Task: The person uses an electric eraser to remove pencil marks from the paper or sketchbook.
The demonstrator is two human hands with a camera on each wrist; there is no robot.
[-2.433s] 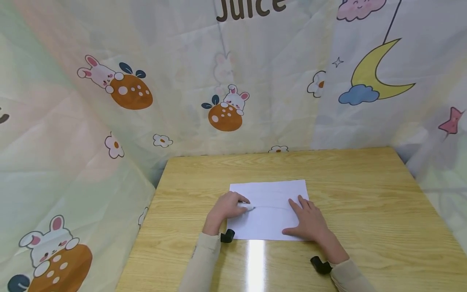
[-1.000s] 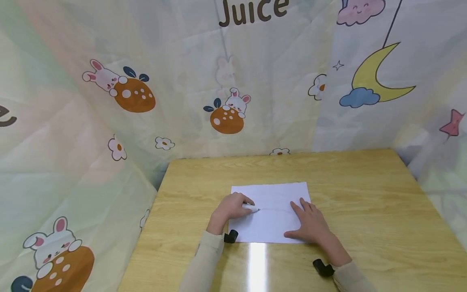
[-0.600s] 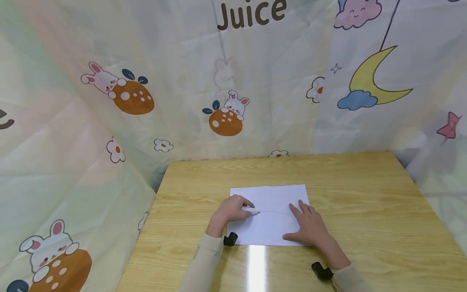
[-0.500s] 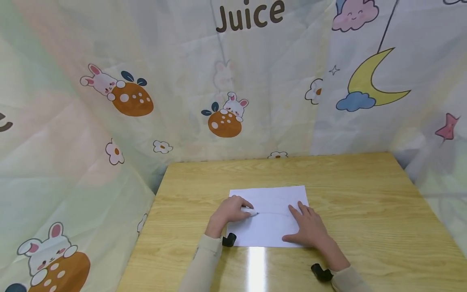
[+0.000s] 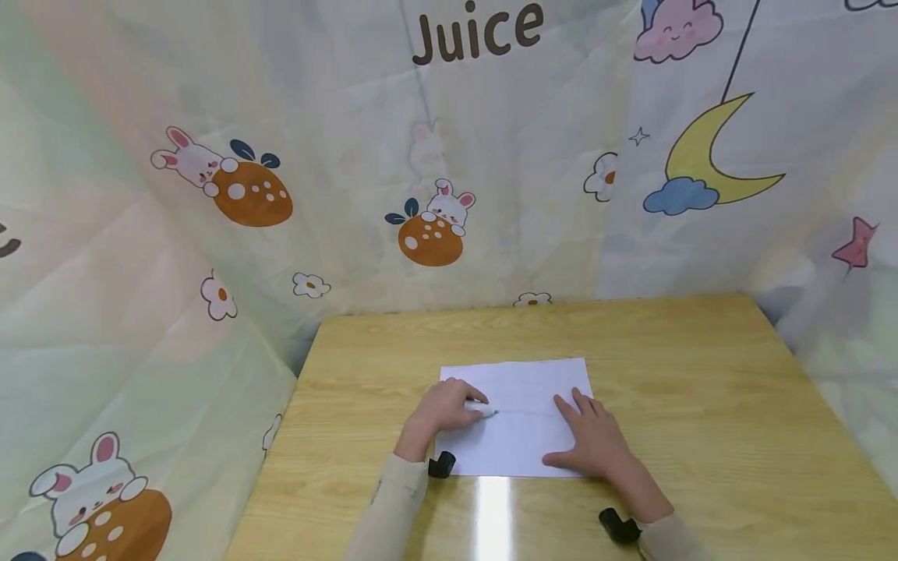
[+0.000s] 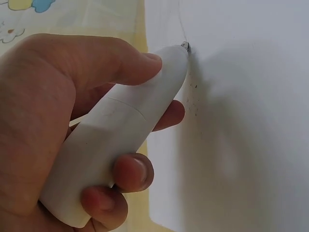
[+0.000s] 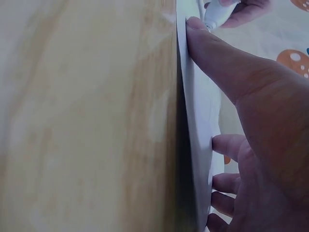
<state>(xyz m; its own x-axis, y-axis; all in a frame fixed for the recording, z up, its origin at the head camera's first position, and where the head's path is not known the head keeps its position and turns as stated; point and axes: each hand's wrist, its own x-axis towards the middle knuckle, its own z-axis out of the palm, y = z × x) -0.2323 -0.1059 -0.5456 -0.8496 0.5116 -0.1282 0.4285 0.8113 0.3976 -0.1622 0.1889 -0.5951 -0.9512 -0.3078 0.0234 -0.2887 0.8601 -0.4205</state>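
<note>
My left hand grips a thick white electric eraser, fingers and thumb wrapped round its body in the left wrist view. Its small grey tip meets a sheet of white paper at the end of a faint drawn line. Dark crumbs lie on the sheet beside the tip. Over the paper's right part my right hand rests with fingers and thumb spread, pressing on it. In the right wrist view the near edge of the sheet stands slightly off the table.
The paper lies on a wooden table, with a bright light reflection in front of it. Printed cloth hangs behind and at both sides. Black wrist-worn mounts show by both wrists.
The eraser's tip has moved slightly right along the line on the paper, with the left hand. The right hand stays in place on the sheet. The head view has tilted up slightly.
</note>
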